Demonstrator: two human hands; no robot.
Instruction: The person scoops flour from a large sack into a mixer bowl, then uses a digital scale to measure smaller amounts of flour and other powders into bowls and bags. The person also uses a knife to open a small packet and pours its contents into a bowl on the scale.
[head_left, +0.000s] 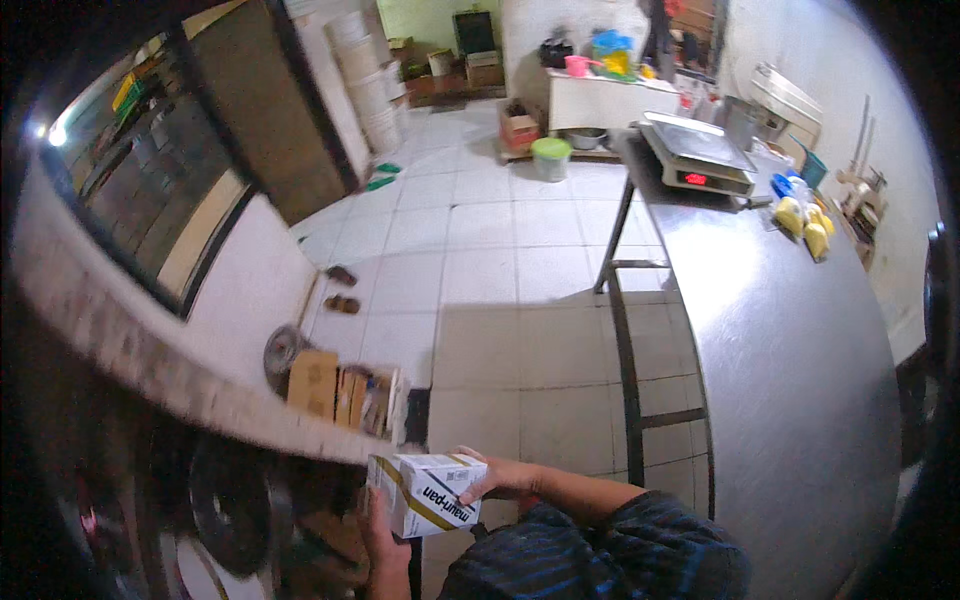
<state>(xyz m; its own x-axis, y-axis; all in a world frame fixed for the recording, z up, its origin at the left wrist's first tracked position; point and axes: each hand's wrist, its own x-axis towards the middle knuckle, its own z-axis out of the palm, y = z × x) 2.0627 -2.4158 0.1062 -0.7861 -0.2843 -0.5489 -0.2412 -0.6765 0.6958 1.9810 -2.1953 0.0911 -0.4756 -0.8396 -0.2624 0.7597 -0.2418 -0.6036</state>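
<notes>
A white cardboard box with gold bands and Mauri-pan printing (439, 499) is held between both hands at the bottom middle of the head view, in front of my body. My left hand (384, 529) presses against the box's left side, partly seen edge-on. On the box's right end and upper edge lies my right hand (491, 476), with its thumb on the printed face. The inside of the box is hidden.
A long steel table (795, 360) runs along the right, bearing a digital scale (697, 154) and yellow-filled plastic bags (814, 229). Cardboard boxes (313, 382) stand on the left. Slippers (343, 304), a lidded bucket (551, 159) and a white cabinet (607, 105) are farther off.
</notes>
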